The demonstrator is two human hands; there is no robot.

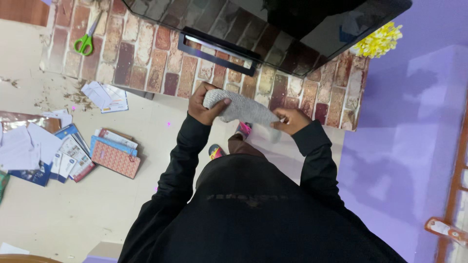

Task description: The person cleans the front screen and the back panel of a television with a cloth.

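Note:
I look straight down my black-sleeved body. My left hand [205, 104] grips one end of a grey knitted cloth [241, 107], which looks like a sock. Holding the other end between its fingers is my right hand [291, 120]. The cloth stretches between both hands at chest height, in front of a brick-patterned surface [146, 58]. Below the hands, my feet in colourful slippers [243, 129] show on the pale floor.
A dark glossy screen on a black stand [214, 51] rests on the brick-patterned surface, with green-handled scissors [86, 43] at its left and yellow flowers [379, 40] at the right. Booklets, papers and a patterned pouch [116, 159] lie scattered on the floor. A purple wall [414, 122] stands right.

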